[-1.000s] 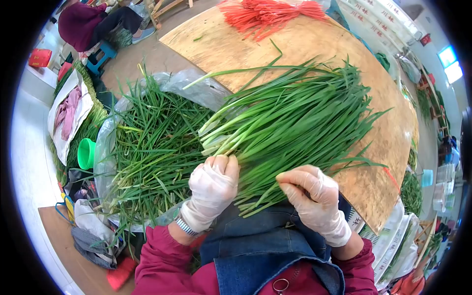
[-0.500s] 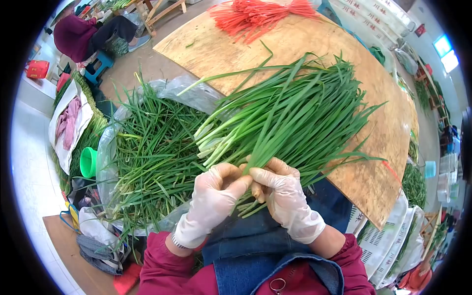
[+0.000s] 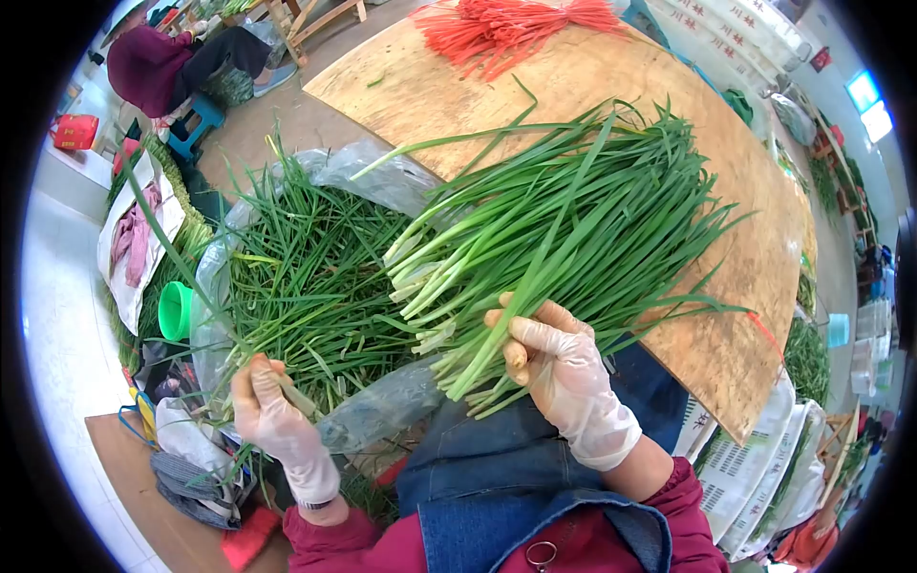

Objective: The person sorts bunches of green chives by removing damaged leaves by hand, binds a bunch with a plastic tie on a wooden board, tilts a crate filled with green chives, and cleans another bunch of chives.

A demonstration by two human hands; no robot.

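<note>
My left hand (image 3: pixel 282 435), in a thin translucent glove, is at the near left edge of the plastic bag, fingers pinched on a garlic chive leaf. A long green blade rises to the upper left from about there; the pinch itself is partly hidden. My right hand (image 3: pixel 573 377), also gloved, grips a few garlic chives (image 3: pixel 535 286) between thumb and fingers, their pale ends pointing down toward my lap. Just beyond it a large pile of garlic chives (image 3: pixel 611 210) lies on the wooden board, white stems to the left.
The clear plastic bag (image 3: pixel 373 411) on the left holds loose chive leaves (image 3: pixel 315 267). Red ties (image 3: pixel 516 29) lie at the far side of the wooden board (image 3: pixel 755 239). A green cup (image 3: pixel 175 310) stands left of the bag. Another person (image 3: pixel 153 67) sits at upper left.
My left hand has left the stems beside my right hand and swung left over the bag's edge. The right hand stays on its chives, turned slightly.
</note>
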